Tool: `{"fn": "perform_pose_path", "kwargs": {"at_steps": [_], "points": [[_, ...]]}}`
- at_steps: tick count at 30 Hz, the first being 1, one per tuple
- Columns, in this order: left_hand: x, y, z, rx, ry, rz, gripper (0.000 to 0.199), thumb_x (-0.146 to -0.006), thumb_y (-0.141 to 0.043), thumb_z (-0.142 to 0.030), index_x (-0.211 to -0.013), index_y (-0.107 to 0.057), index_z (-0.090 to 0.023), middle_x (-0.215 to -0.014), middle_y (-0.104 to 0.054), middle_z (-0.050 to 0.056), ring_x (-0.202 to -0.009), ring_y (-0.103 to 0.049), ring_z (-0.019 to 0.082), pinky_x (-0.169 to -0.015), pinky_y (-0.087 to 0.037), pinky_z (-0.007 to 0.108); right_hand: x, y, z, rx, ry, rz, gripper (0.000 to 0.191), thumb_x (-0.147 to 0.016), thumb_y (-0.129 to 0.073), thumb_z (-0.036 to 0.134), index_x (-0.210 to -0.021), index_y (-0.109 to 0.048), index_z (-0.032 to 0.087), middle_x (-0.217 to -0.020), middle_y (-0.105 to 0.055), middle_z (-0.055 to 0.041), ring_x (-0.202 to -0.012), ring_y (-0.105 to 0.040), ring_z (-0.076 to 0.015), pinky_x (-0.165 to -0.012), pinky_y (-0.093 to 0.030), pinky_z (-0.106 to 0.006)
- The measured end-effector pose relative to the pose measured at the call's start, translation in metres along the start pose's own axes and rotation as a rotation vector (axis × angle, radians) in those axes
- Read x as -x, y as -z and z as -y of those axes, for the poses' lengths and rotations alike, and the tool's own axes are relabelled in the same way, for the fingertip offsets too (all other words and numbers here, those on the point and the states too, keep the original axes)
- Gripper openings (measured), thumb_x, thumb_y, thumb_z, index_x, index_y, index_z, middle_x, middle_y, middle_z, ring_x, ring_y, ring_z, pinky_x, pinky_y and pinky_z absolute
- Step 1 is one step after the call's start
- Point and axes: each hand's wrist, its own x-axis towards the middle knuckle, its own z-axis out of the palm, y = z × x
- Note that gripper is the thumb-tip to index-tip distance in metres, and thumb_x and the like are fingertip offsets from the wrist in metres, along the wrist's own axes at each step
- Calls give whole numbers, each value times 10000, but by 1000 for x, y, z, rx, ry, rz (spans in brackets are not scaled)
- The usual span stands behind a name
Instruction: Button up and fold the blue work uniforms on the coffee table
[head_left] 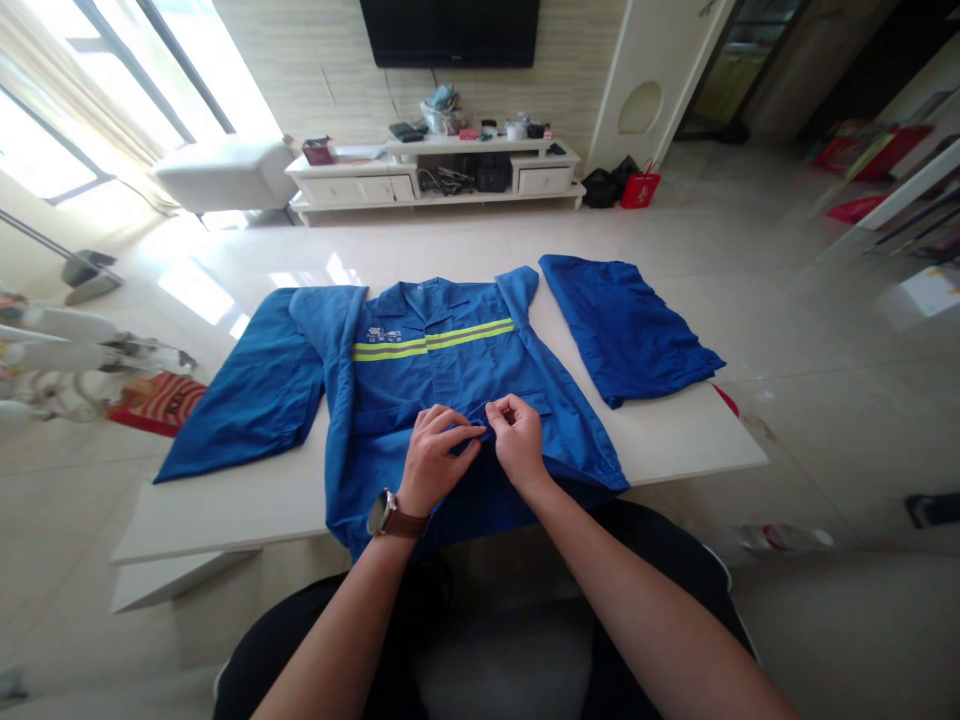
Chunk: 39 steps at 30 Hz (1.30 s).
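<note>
A blue work jacket [472,365] with a yellow-and-grey reflective stripe lies front up on the white table [690,435], its collar pointing away from me. Over its lower front, my left hand [439,450], with a watch on the wrist, pinches a fold of the jacket. Close beside it, my right hand [516,435] is closed, thumb against forefinger, on what looks like a thin sewing needle [478,407]. Its tip points left, just above the cloth. Any thread is too fine to make out.
Folded blue garments lie on both sides of the jacket, a left one [255,380] and a right one [622,325]. A red bag [161,400] stands left of the table. Beyond are a white TV cabinet [360,188] and a wall television [450,30]. A plastic bottle [784,538] lies right.
</note>
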Motion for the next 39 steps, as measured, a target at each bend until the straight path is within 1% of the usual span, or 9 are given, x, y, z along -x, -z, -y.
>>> {"fn": "perform_pose_path", "kwargs": {"at_steps": [7, 11, 16, 22, 26, 29, 32, 35, 39], "points": [[-1, -1, 2, 62, 56, 48, 141, -915, -687, -213, -823, -786, -254, -898, -720, 39, -890, -604, 198, -851, -473, 397, 1, 0, 0, 16, -14, -10, 294, -866, -620, 425, -666, -548, 222, -638, -585, 17, -626, -540, -156, -649, -430, -287], [-2, 0, 3, 41, 79, 86, 157, -904, -702, -233, -765, -773, -250, -901, -699, 41, -892, -589, 202, -852, -461, 402, 1, -1, -2, 34, -32, -17, 290, -862, -623, 427, -670, -555, 221, -638, -598, 15, -617, -541, -155, -642, -434, -285], [-3, 2, 4, 27, 76, 103, 145, -889, -714, -224, -769, -790, -252, -911, -659, 43, -902, -567, 202, -860, -446, 398, 1, -1, -4, 34, -32, -20, 293, -858, -627, 433, -669, -560, 219, -642, -604, 13, -620, -552, -157, -640, -430, -285], [-4, 6, 8, 58, 99, 181, 140, -865, -718, -193, -765, -795, -253, -944, -644, 42, -942, -564, 203, -878, -440, 388, 2, -1, -5, 31, -31, -6, 297, -855, -635, 432, -666, -571, 213, -646, -610, 9, -615, -547, -154, -628, -425, -282], [-6, 9, 11, 68, 119, 212, 136, -849, -730, -195, -736, -784, -248, -945, -631, 38, -940, -566, 201, -930, -446, 406, 4, -2, -6, 39, -37, 2, 291, -859, -634, 433, -676, -579, 213, -641, -613, 10, -607, -541, -153, -616, -416, -279], [-7, 11, 12, 60, 115, 246, 132, -837, -727, -186, -735, -784, -249, -960, -628, 41, -946, -574, 205, -953, -450, 418, 6, -3, -6, 35, -39, -26, 303, -864, -628, 438, -669, -558, 217, -626, -595, 16, -589, -526, -149, -604, -404, -279], [-7, 12, 10, 129, 152, 221, 140, -816, -699, -147, -753, -784, -238, -988, -622, 50, -957, -590, 203, -925, -478, 388, 7, -3, -3, 37, -13, -36, 309, -872, -624, 440, -668, -552, 219, -628, -588, 14, -594, -528, -152, -616, -415, -285], [-8, 14, 6, 298, 243, 149, 110, -791, -677, -133, -794, -756, -210, -1005, -625, 53, -965, -616, 195, -906, -504, 348, 8, -3, 2, 54, 44, -1, 296, -886, -617, 426, -680, -567, 219, -654, -603, 6, -627, -543, -158, -640, -432, -290], [-10, 14, 1, 414, 385, 116, 57, -808, -698, -218, -847, -663, -195, -922, -652, 23, -934, -628, 190, -914, -499, 332, 9, -2, 7, 71, 81, 5, 287, -898, -609, 408, -687, -574, 217, -671, -611, 1, -645, -546, -161, -646, -433, -290]]}}
